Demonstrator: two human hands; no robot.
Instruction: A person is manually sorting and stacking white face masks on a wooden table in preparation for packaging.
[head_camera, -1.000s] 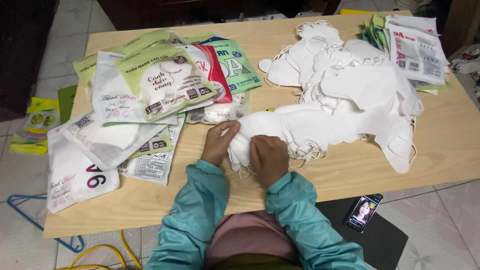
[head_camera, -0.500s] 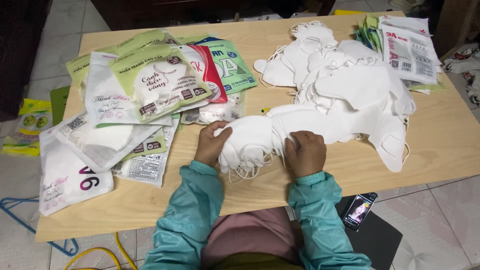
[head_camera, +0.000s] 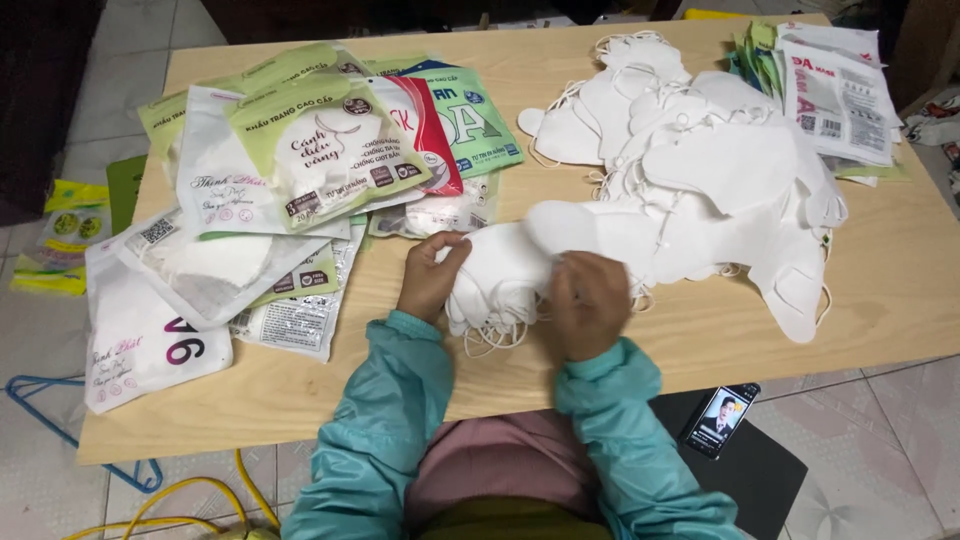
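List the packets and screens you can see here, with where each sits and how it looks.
Green-and-white packet: flat pouch atop the left heap.
Red-edged packet: beneath it, right.
White packet: table's near-left corner, pink and black print.
White packet stack: far-right corner, red print.
Phone: lit screen, on dark mat below the table.

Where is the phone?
In the head view, the phone lies low on the right, on a dark mat on the floor, just off the table's near edge, beside the right sleeve.
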